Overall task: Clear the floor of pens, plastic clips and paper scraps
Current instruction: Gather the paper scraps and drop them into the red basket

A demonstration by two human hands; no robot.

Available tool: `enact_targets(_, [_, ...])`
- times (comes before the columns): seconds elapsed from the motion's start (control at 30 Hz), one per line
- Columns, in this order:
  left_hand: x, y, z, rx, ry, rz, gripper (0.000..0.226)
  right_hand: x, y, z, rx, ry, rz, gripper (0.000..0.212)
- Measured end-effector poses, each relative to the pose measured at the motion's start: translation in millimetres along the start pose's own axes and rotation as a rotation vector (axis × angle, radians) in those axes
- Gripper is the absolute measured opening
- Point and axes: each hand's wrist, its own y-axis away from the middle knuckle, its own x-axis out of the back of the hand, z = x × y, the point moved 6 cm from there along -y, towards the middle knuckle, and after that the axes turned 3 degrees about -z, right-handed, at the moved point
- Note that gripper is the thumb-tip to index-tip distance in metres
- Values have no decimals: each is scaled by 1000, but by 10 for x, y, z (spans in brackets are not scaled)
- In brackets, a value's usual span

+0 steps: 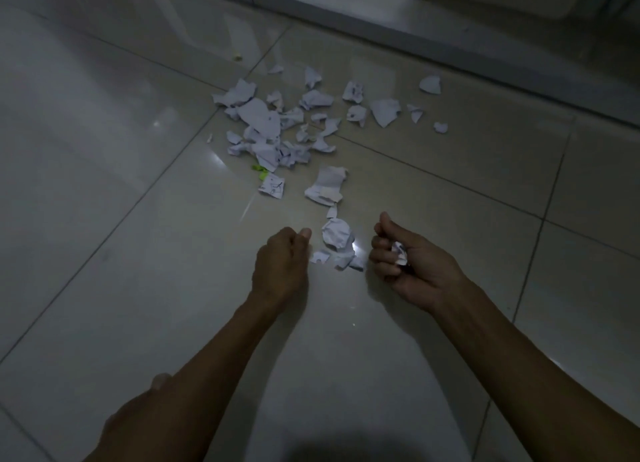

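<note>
Several paper scraps (337, 241) lie between the hands, apparently untouched.

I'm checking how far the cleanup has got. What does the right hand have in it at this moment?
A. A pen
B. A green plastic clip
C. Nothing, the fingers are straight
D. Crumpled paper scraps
D: the right hand has its fingers curled round crumpled paper scraps, white with dark marks, showing between fingers and palm; many more torn pieces lie on the tiled floor ahead.
</note>
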Motion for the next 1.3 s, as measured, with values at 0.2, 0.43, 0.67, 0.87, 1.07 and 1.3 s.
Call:
enact_targets(0.2, [-74,54,242,-234,-466,-65,71,89,8,-176,206,526,276,47])
enact_targets(0.43, [-374,37,495,-43,-579,11,129,352,83,-164,127,338,311,47])
enact_targets(0.67, [-531,107,456,-293,-679,220,49,478,152,-170,89,189,283,40])
enact_targets(0.87, [-584,73,558,-583,-675,302,45,524,177,-155,76,190,275,39])
enact_targets(1.07, [-367,-98,508,-521,-263,133,44,457,156,-258,130,378,317,42])
enact_targets(1.3, [98,-350,46,305,624,213,49,-28,-235,-459,290,831,316,42])
